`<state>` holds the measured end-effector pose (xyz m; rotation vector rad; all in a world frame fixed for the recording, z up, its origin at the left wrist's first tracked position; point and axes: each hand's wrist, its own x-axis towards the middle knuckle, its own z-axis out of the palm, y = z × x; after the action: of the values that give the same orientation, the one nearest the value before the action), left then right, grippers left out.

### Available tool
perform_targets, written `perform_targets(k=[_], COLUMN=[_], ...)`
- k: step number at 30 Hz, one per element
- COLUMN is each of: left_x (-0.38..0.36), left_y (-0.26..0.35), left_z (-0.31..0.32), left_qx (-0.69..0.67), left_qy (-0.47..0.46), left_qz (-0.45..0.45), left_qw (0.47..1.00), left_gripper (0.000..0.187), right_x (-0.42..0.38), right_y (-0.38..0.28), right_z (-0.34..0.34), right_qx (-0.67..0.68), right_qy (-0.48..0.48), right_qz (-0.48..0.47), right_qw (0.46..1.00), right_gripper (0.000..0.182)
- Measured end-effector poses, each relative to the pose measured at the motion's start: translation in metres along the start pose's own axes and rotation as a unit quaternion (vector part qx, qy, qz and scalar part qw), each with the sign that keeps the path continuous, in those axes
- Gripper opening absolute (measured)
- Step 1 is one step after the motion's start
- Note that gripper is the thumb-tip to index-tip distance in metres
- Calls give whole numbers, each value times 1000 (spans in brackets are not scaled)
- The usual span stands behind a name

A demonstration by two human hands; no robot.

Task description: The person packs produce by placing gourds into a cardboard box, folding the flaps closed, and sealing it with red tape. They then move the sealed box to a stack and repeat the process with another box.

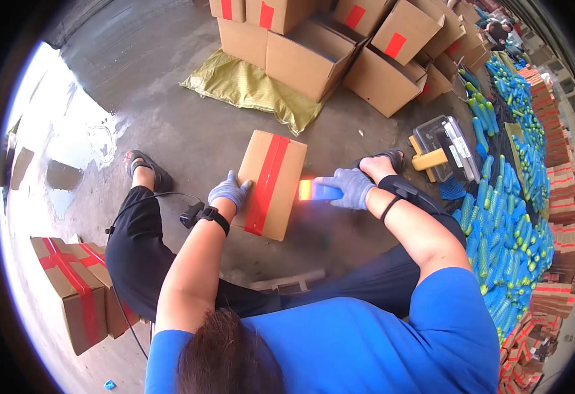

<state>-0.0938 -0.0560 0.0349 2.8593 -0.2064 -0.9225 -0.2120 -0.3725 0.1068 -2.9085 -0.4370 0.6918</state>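
Pressing down on the box's near-left edge, my left hand (230, 190) lies flat on the box (269, 185), which sits between both hands on the floor (169, 125). My right hand (346, 187) grips a tape dispenser (317, 190) at the box's right edge. Bare floor opens ahead of my left hand; stacked cartons (314, 52) stand beyond. I read no writing.

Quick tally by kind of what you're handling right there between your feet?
Taped box: 1
Tape dispenser: 1
Gloved hands: 2, left hand on the box, right hand gripping the dispenser
Total: 4
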Motion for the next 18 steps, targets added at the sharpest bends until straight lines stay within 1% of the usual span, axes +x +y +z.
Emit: perform_targets(k=[1,2,3,4,5,6,7,8,9,10,11,12,13,14,15,16,17,18], left_x=[-10,-18,-24,-26,-27,-6,-13,-20,-28,-37,-32,-22,-22,-20,-16,-8,14,-2], left_y=[6,14,23,33,39,39,44,52,60,64,62,59,59,54,48,37,20,11], left_z=[5,11,13,8,3,28,22,16,8,2,12,32,39,45,46,50,61,25], left_qx=[6,10,4,-76,-154,-328,-326,-505,-648,-657,-653,-661,-664,-709,-619,-515,-509,-396], left_qy=[97,191,187,193,198,129,131,-44,-215,-206,-207,-145,-84,-62,17,94,186,228], left_qz=[-10,-20,-23,30,83,126,124,52,-24,-27,-28,39,105,96,86,75,83,70], left_qw=[995,981,982,978,965,927,928,860,731,725,728,736,736,696,781,849,836,887], left_gripper=[64,62,62,58,57,65,65,68,72,61,61,48,35,20,21,22,32,33], right_x=[-11,-16,-23,-26,-24,-21,-17,-13,-10,-7,-6,-2,-3,-3,-3,-4,-8,-12], right_y=[3,3,-7,-14,-15,-15,-21,-27,-33,-36,-39,-37,-38,-36,-35,-32,-30,-26], right_z=[0,3,-7,-14,-8,4,7,10,13,16,19,29,32,33,33,34,35,37], right_qx=[19,15,89,162,159,211,219,226,230,180,130,136,139,143,147,148,117,87], right_qy=[88,82,116,151,150,208,236,264,292,285,275,299,296,287,277,271,243,215], right_qz=[-42,-46,-46,-45,-47,-101,-120,-140,-160,-142,-122,-123,-120,-119,-119,-117,-97,-76], right_qw=[995,995,988,974,975,950,939,927,914,931,945,936,938,940,942,944,958,970], right_gripper=[42,42,43,43,43,54,59,65,70,72,73,77,77,76,76,76,74,72])
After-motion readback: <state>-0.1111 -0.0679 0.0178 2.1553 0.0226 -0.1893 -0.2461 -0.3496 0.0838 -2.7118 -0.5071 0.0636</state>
